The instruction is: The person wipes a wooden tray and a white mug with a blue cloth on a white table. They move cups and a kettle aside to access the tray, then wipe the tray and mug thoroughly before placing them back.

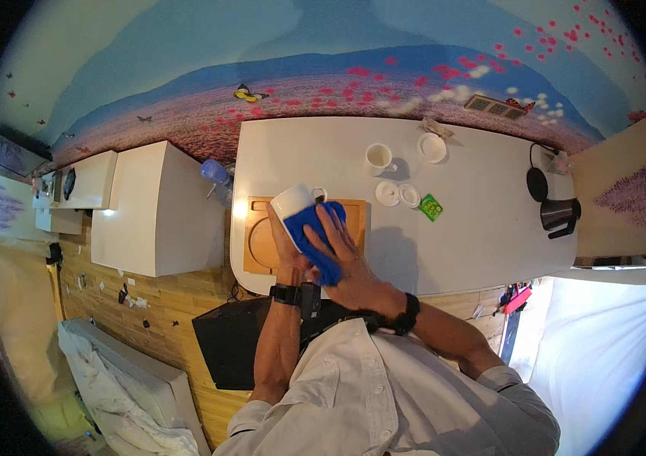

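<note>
My left hand [287, 245] grips a white mug [293, 200], tilted above a wooden tray [259, 265] at the left of the white table. A blue cloth [323, 245] lies against the mug's side, under the spread fingers of my right hand [341, 251], which presses it there. Part of the mug is hidden by the cloth. A second white mug [378, 157] stands upright farther back. Near it on the table are two small white lids [387, 194] and a green packet [430, 207].
A white dish or lid [432, 148] and a crumpled wrapper [437, 128] lie at the table's back. A dark kettle or jug [560, 215] and a round black base [536, 184] are at the right end. A blue-capped water bottle [215, 172] stands beyond the left edge.
</note>
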`<state>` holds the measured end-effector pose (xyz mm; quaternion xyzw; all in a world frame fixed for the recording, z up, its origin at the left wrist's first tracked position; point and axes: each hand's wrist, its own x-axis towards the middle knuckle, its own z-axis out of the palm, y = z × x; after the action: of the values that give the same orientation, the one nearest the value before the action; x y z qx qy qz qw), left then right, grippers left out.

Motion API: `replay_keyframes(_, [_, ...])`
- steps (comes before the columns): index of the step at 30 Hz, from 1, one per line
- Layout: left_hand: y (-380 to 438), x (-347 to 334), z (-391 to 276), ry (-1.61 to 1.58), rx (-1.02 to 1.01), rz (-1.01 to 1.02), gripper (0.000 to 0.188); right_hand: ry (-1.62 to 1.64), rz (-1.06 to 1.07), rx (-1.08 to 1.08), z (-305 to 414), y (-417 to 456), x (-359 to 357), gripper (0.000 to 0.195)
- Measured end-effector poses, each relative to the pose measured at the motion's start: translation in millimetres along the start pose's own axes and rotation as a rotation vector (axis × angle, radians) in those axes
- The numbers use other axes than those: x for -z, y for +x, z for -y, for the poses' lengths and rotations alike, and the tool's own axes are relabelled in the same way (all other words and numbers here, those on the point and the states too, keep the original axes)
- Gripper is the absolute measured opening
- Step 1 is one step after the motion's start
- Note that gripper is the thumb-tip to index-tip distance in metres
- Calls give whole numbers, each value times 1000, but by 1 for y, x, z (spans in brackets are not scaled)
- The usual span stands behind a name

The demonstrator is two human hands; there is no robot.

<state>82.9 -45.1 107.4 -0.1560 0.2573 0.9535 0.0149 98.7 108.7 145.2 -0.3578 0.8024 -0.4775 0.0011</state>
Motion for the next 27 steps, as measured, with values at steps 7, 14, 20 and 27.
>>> replay_keyframes(7, [-2, 1, 16, -186, 39, 67, 69, -26, -42, -26, -25, 63, 8, 75])
replay_keyframes(14, [-9, -16, 14, 32, -52, -196, 74, 138, -76, -76, -14, 19, 5, 71])
replay_keyframes(20, [3, 12, 8, -129, -33, -136, 66, 462, 38, -223, -2, -22, 18, 60])
replay_keyframes(27, [-1, 15, 10, -135, 88, -15, 48, 1270, -675, -837, -14, -30, 61, 60])
